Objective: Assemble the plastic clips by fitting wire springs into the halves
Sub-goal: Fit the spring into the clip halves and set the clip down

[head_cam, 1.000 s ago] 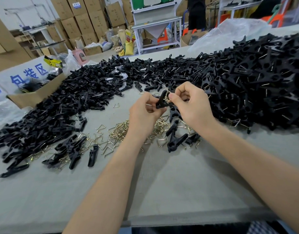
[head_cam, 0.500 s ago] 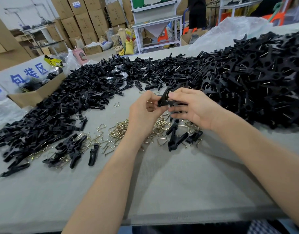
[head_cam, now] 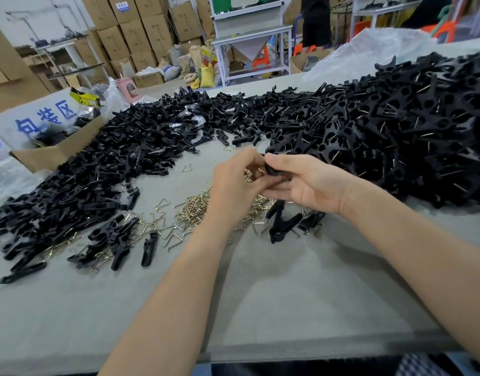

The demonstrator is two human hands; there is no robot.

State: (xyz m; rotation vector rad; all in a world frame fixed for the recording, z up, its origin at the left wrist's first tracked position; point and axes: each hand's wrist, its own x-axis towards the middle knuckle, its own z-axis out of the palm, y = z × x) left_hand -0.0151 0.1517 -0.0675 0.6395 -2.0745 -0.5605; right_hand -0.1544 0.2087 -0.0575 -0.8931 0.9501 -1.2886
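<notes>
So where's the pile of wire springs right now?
Head view: the wire springs lie mid-table, beneath and left of the left hand, right of the heap of clip halves.

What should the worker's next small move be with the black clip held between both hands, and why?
Probably press the thumb of the right hand harder onto the clip while the left hand steadies it, to seat the wire. Both hands pinch the clip above the loose springs, and the fingers hide whether the wire is fully in.
</notes>
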